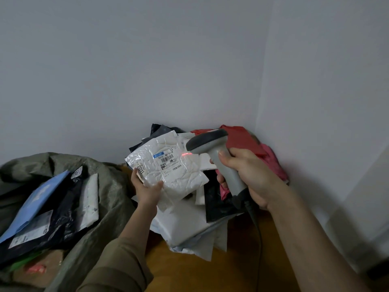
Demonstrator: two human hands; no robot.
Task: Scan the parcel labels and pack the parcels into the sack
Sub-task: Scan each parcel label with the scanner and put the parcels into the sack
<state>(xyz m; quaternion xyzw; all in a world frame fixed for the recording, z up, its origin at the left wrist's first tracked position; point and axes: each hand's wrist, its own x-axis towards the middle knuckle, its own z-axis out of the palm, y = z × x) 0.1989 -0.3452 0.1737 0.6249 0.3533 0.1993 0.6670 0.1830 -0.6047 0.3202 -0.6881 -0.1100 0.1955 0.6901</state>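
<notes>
My left hand [147, 191] holds a crinkled white parcel [181, 175] by its lower left corner, label [168, 162] facing up. My right hand [248, 175] grips a grey handheld scanner [207, 142] by its handle. The scanner head points at the parcel from the right, and a short red light line [186, 154] falls just right of the label. The olive-green sack [109, 197] lies open at the left with a blue, a black and a white parcel inside.
A pile of parcels [189, 224] in white, black, red and pink fills the room corner behind my hands. The scanner's dark cable [257, 232] runs down over the orange-brown floor [189, 272]. Pale walls meet at the right.
</notes>
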